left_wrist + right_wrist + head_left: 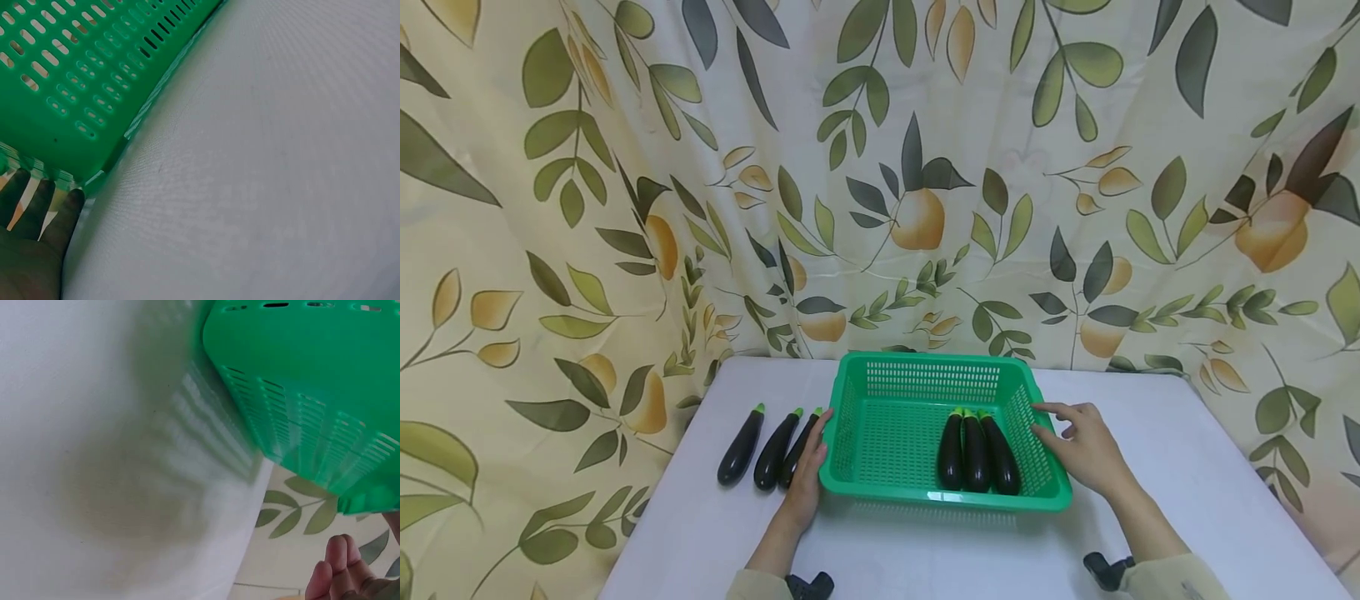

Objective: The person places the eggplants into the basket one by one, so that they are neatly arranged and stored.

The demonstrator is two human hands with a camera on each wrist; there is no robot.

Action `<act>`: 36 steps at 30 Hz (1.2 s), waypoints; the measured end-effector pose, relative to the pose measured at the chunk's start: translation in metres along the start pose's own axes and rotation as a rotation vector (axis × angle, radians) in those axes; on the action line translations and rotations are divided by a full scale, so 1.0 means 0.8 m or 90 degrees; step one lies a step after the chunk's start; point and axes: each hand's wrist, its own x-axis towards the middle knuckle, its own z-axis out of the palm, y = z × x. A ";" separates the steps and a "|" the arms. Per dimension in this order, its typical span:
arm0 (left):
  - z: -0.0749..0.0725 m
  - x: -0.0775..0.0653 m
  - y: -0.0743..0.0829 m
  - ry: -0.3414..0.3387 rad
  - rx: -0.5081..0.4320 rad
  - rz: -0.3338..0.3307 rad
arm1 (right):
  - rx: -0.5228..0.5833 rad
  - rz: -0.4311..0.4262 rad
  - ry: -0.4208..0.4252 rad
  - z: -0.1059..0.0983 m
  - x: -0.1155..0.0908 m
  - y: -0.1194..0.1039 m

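A green plastic basket [880,493] with slotted walls stands on the table between both hands. Inside it, toward the right, three dark eggplants [976,454] with green stem ends lie side by side. My left hand [806,483] is against the basket's left side, its fingers extended along the wall; the left wrist view shows fingertips [76,199] right at the basket's lower corner. At the right rim, my right hand [1090,450] touches with index finger and thumb. Its other fingers [337,553] bend loosely, apart from the basket in the right wrist view.
Left of the basket, three more eggplants [775,450] lie on the white table [940,558], the nearest one partly behind the left hand. A leaf-and-fruit patterned curtain [917,275] hangs behind the table and along its left side.
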 end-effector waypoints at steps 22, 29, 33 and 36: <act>-0.003 0.002 -0.003 -0.008 0.003 -0.004 | 0.205 0.054 -0.070 0.034 -0.013 0.039; -0.005 0.004 -0.002 -0.008 0.000 -0.004 | 0.241 0.057 -0.071 0.043 -0.011 0.044; -0.005 0.003 -0.001 -0.009 0.003 -0.003 | 0.267 0.074 -0.082 0.045 -0.009 0.044; -0.005 0.002 -0.001 -0.005 0.003 0.001 | 0.276 0.081 -0.086 0.047 -0.008 0.044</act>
